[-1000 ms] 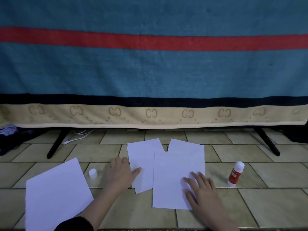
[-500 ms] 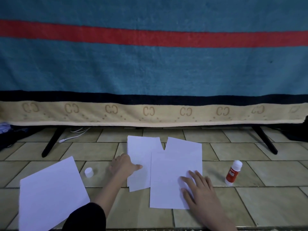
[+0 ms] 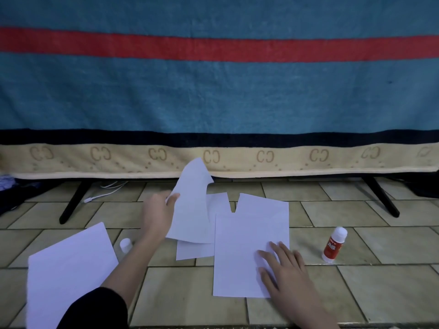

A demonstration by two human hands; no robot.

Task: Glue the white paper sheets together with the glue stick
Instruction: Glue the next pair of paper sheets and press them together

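A white sheet (image 3: pixel 192 205), flat on the floor (image 3: pixel 356 293) half a second ago, has been lifted, pinched at its edge by the left hand (image 3: pixel 158 213). The glued sheets (image 3: pixel 251 252) are pressed flat by the right hand (image 3: pixel 282 269), fingers spread. The glue stick (image 3: pixel 333 244) stands uncapped nearby, so gluing probably comes next.

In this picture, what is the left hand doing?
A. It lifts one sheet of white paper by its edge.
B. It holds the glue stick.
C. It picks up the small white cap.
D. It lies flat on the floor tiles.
A: the left hand pinches the edge of a white sheet that curls up off the floor, while the glue stick stands alone at the right and the white cap lies untouched.
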